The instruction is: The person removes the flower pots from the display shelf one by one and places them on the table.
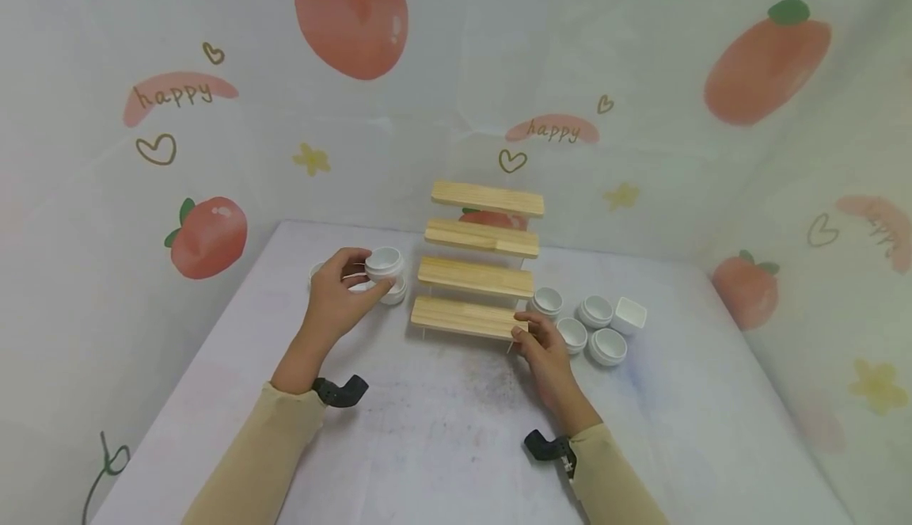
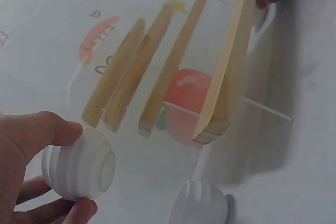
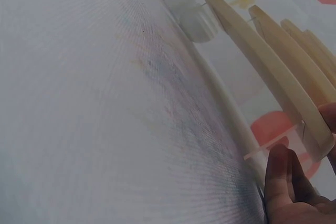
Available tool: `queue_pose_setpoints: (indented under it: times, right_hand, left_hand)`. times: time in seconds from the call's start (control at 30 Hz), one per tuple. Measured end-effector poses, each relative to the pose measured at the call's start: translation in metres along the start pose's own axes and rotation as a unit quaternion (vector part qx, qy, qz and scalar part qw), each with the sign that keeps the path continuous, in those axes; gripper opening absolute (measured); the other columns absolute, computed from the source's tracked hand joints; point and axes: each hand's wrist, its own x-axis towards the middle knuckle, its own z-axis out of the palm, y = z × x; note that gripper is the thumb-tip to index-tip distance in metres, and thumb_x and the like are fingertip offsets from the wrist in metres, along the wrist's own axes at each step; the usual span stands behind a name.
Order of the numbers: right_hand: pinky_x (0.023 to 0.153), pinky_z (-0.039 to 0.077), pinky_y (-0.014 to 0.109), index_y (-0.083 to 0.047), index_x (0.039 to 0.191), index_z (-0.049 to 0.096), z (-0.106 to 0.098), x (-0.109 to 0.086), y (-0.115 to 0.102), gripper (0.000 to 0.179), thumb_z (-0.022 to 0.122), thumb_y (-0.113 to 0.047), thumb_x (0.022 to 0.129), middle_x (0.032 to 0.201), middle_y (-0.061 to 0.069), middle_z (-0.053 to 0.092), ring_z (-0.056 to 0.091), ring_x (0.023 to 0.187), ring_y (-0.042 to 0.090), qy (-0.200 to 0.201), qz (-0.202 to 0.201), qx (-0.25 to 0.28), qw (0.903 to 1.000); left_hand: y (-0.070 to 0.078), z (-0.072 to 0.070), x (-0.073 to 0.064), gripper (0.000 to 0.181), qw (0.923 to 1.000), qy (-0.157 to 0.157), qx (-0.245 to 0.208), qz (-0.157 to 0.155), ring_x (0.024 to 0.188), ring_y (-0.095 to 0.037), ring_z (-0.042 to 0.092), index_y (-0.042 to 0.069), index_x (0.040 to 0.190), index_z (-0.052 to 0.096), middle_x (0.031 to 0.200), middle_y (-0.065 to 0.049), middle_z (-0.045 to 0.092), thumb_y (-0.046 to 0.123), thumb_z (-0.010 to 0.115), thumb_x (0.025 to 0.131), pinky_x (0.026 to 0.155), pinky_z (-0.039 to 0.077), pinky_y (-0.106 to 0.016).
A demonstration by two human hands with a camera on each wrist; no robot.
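Observation:
My left hand [image 1: 335,295] grips a small white bowl [image 1: 384,260] between thumb and fingers, lifted left of a tiered wooden display rack [image 1: 470,275]. The left wrist view shows this held bowl [image 2: 84,165] tipped on its side, with its ridged outside and base visible. Under it on the table stands another white bowl [image 1: 394,291], partly hidden. At the rack's right front corner, my right hand [image 1: 549,363] pinches the end of the lowest board [image 3: 273,80]. The rack's several pale boards rise in steps on thin clear supports.
Several white round bowls [image 1: 608,347] and a square white bowl [image 1: 629,316] stand right of the rack, close to my right hand. More white ware [image 1: 315,270] is partly hidden behind my left hand. A printed cloth wall [image 1: 442,145] closes off the back.

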Motion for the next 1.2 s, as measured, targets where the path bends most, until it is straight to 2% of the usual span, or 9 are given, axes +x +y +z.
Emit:
queue_pose_setpoints:
  times: [0.17,0.27,0.43,0.63,0.93,1.2]
  right_hand:
    - [0.087,0.057,0.025,0.0,0.138,0.06,0.0001,0.0013,-0.0007,0.035,0.065,-0.004,0.103,0.122,0.01,0.059,0.062,0.102,0.015,0.0,-0.001,0.008,1.0]
    - [0.087,0.057,0.024,0.001,0.138,0.059,0.0003,0.0014,-0.001,0.036,0.064,-0.004,0.104,0.122,0.009,0.059,0.061,0.102,0.013,0.002,0.001,0.008,1.0]
    - [0.086,0.057,0.024,0.0,0.137,0.06,0.0006,0.0013,-0.0011,0.035,0.065,-0.003,0.103,0.124,0.01,0.06,0.062,0.102,0.014,0.006,0.005,0.005,1.0]
    - [0.086,0.058,0.024,-0.001,0.137,0.06,0.0005,0.0022,0.0007,0.034,0.065,-0.004,0.103,0.126,0.011,0.06,0.063,0.103,0.014,0.012,0.004,0.0,0.9999]
    - [0.086,0.058,0.025,-0.002,0.137,0.061,0.0013,0.0022,0.0006,0.034,0.065,-0.004,0.103,0.129,0.013,0.059,0.063,0.104,0.015,0.011,0.01,-0.001,0.9999]
    - [0.087,0.057,0.025,-0.002,0.138,0.06,0.0003,0.0026,0.0012,0.035,0.064,-0.005,0.104,0.129,0.012,0.06,0.062,0.105,0.015,0.008,0.011,-0.001,0.9999]
  left_hand:
    - [-0.0002,-0.002,0.0008,0.054,0.9999,0.005,0.004,0.014,0.118,-0.036,0.069,-0.007,0.13,0.062,0.128,-0.024,0.068,0.011,0.089,0.086,0.097,0.06,-0.031]
    - [0.0003,-0.003,0.0008,0.053,0.9998,0.005,0.005,0.019,0.117,-0.036,0.07,-0.007,0.128,0.063,0.127,-0.026,0.068,0.01,0.09,0.086,0.095,0.061,-0.033]
    - [0.0001,-0.0036,0.0002,0.05,0.9997,0.006,0.014,0.02,0.113,-0.034,0.07,-0.005,0.125,0.064,0.123,-0.023,0.069,0.013,0.09,0.086,0.095,0.061,-0.04]
    - [-0.0014,-0.0031,0.0009,0.049,0.9998,0.005,0.011,0.015,0.112,-0.031,0.069,-0.004,0.123,0.064,0.121,-0.018,0.069,0.013,0.09,0.085,0.095,0.062,-0.037]
    - [-0.0034,-0.0038,-0.0003,0.048,0.9996,-0.002,0.018,0.02,0.109,-0.034,0.07,-0.004,0.119,0.064,0.119,-0.02,0.069,0.013,0.091,0.084,0.096,0.061,-0.048]
    - [-0.006,-0.0037,-0.0005,0.048,0.9996,-0.007,0.024,0.013,0.109,-0.033,0.071,-0.003,0.119,0.064,0.118,-0.019,0.069,0.013,0.092,0.084,0.095,0.062,-0.045]
